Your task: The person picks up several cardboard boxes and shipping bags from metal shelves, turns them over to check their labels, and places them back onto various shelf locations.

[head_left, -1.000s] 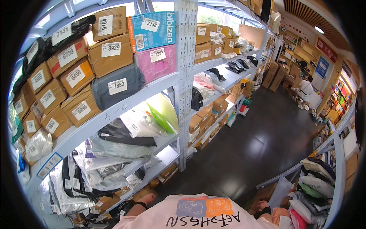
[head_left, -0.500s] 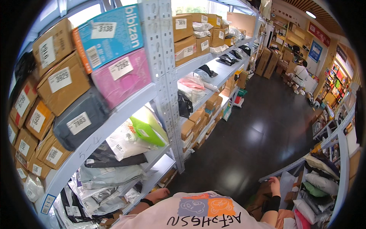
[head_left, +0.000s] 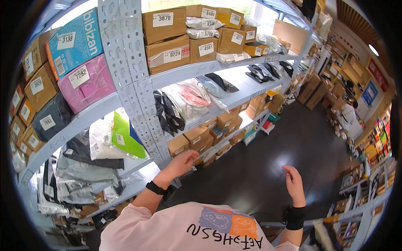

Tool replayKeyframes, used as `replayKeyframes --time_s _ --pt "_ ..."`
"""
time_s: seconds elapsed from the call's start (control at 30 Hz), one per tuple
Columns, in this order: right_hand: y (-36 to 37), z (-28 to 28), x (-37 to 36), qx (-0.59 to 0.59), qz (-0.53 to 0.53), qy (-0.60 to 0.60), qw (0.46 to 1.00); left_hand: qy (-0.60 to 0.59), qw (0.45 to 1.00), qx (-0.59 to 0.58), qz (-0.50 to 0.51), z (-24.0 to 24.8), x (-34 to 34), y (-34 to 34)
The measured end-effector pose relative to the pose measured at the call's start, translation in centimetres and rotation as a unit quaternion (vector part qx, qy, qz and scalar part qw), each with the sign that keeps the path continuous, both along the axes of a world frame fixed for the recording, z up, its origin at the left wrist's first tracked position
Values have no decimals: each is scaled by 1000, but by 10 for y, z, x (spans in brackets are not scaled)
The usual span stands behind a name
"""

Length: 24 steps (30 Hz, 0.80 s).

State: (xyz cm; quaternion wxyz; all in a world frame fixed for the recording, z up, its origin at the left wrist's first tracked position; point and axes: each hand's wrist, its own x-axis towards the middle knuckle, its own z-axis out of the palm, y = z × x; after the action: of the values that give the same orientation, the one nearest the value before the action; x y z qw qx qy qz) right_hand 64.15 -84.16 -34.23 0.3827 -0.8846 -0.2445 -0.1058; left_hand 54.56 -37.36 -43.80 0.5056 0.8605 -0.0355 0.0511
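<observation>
My left hand is raised in front of the lower shelf, its fingers loosely bent and nothing visible in them. Nearest to it are small brown cardboard boxes and black plastic mailer bags. Over the dark floor hangs my right hand, holding nothing, with its fingers partly stretched and apart from any shelf. A black band circles each wrist. Labelled cartons fill the upper shelf ahead, beside white poly parcels. Clear and pinkish bags lie on the shelf below.
A perforated metal upright divides the left racks. Blue, pink and brown boxes stand left of it, above stacked mailers. Dark floor runs along the aisle. Another rack lines the right. A person in white is farther back.
My view has turned left toward the rack, and the shelves past the upright look nearer. Both hands have risen forward from beside my body.
</observation>
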Motion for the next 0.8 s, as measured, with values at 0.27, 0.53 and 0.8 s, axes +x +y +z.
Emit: replayKeyframes --time_s 0.27,0.53,0.8 --pt "100 62 115 29 273 -101 956 -222 944 23 245 85 24 -67" --pt "282 144 107 38 376 -299 876 -287 880 78 371 142 12 -56" --pt "405 168 134 260 371 -302 838 -399 810 119 413 194 71 -23"
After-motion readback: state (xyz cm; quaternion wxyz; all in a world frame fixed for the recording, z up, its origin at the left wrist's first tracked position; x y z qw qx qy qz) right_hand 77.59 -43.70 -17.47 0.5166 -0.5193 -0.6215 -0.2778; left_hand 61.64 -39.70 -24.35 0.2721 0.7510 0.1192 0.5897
